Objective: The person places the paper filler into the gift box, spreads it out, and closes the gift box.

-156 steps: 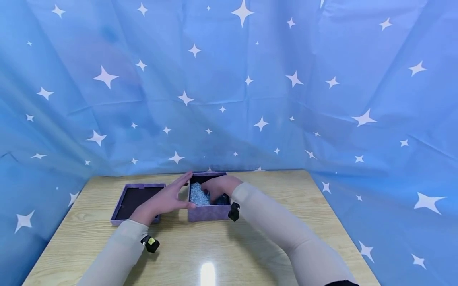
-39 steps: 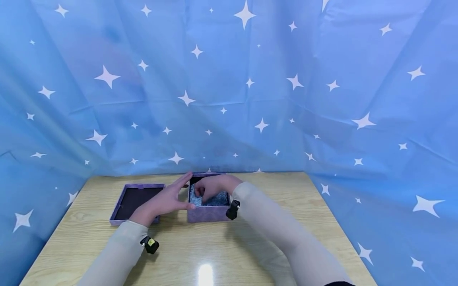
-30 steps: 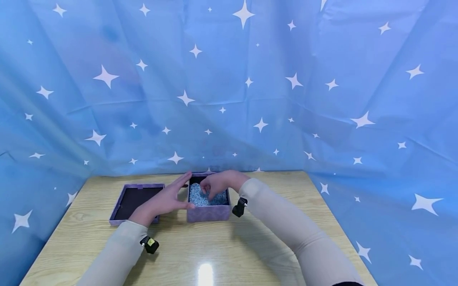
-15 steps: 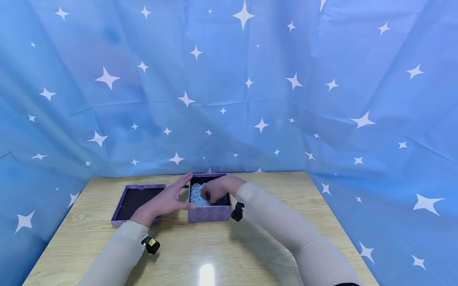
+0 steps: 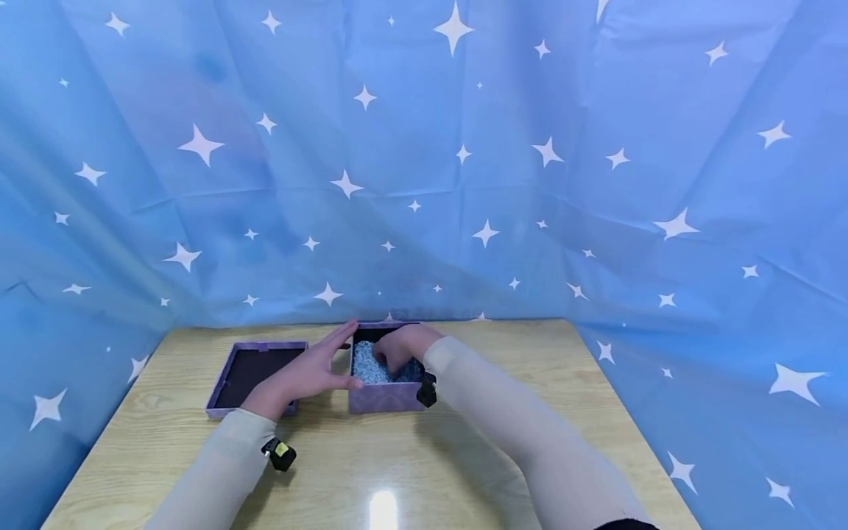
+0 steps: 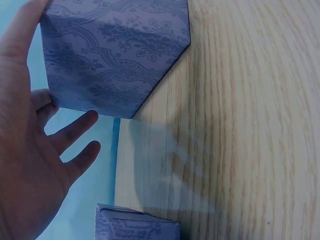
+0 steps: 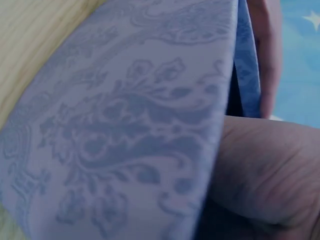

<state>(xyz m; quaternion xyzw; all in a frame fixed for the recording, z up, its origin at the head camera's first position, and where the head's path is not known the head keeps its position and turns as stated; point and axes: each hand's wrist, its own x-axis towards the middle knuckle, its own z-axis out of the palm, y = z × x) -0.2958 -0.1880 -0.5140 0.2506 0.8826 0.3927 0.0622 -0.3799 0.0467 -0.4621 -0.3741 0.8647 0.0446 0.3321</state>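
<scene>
A purple patterned box (image 5: 384,400) stands at the back of the table, its inside black. Light-blue shredded filler (image 5: 371,364) lies in it. My left hand (image 5: 301,375) spans the box's left side, thumb at the front corner and a finger at the back corner, other fingers spread, as the left wrist view shows. My right hand (image 5: 400,347) reaches over the right wall into the box, fingers bent down into the filler. Its fingertips are hidden. In the right wrist view, the box wall (image 7: 125,110) covers most of that hand.
Left of the box lies its shallow purple lid (image 5: 261,368), inside up, black within, partly behind my left wrist. The wooden table (image 5: 344,464) ends against a blue curtain (image 5: 424,258) with white stars at the back and sides.
My right hand has moved about inside the box, rising slightly a second ago and lowering again. The filler's spread shifts between frames, dark floor showing at times. My left hand stays put.
</scene>
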